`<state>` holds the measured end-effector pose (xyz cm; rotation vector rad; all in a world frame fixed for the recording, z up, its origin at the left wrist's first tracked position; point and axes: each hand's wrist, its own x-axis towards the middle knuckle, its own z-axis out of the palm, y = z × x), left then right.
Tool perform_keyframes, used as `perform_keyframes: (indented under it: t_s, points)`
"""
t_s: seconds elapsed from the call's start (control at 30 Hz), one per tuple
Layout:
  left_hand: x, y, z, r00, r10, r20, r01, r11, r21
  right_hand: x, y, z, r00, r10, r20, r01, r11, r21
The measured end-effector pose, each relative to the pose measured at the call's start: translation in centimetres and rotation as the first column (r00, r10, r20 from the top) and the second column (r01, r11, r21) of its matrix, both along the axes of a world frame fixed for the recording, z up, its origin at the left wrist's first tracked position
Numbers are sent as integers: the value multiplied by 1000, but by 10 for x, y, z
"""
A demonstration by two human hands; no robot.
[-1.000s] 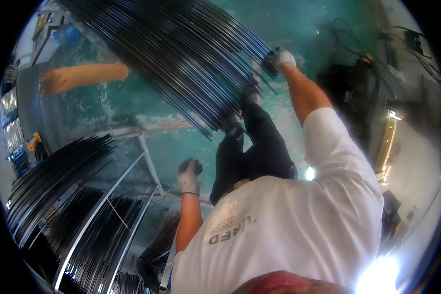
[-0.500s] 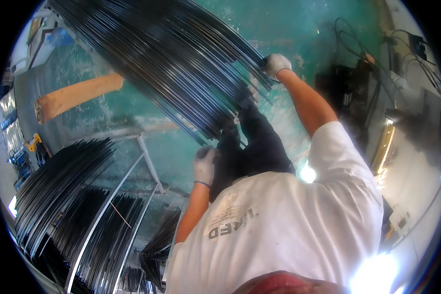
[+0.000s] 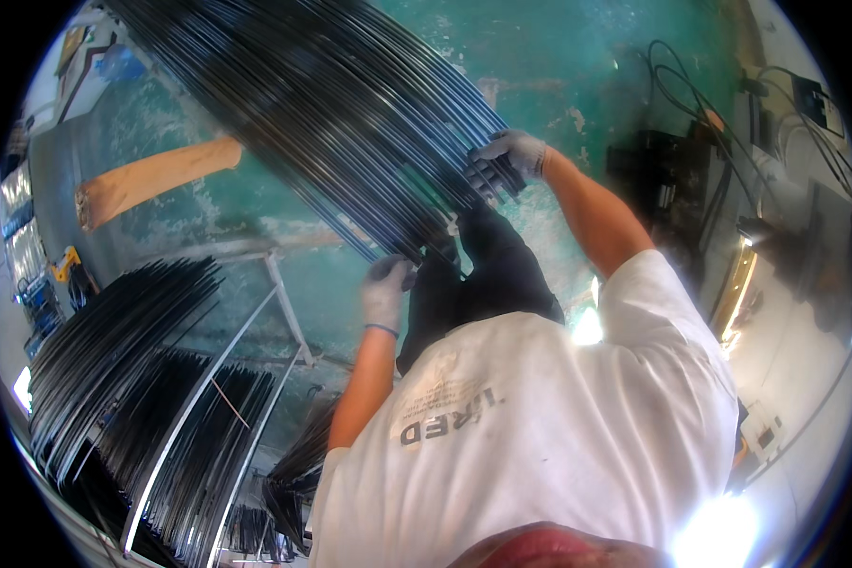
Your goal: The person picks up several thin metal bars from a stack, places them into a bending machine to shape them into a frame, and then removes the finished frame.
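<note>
A wide layer of long, dark metal rods (image 3: 322,114) slants from the upper left to just in front of my legs, its near ends uneven. My right hand (image 3: 511,156), in a pale knitted glove, lies at the right edge of the layer. Its fingers are bent over several rods near their ends. At the left near corner, my left hand (image 3: 385,289), in a similar glove, is closed at the rod ends. Its fingertips are partly hidden.
A brown cardboard tube (image 3: 161,180) lies left of the rods. More dark rods (image 3: 114,360) rest on a rack with pale metal bars (image 3: 199,402) at lower left. Dark equipment (image 3: 658,170) and loose black cables (image 3: 682,80) are at right, above a worn green floor (image 3: 559,57).
My right hand has moved left and slightly down, from the outer edge onto the rods, and the right-hand rods sit closer together. My left hand has shifted slightly up and left.
</note>
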<state>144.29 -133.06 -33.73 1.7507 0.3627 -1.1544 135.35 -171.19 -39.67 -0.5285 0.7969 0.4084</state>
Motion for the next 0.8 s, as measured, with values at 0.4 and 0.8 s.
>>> perform_keyframes:
  t_s: [0.4,0.8]
  points:
    - [-16,-22,16,998,66,4,-66,997,-43,8,26,1,994,4,-108,-48,914,-404]
    - [-11,-43,11,973,-196,123,211,970,-125,22,72,73,872,266,-411,-488,413,-769]
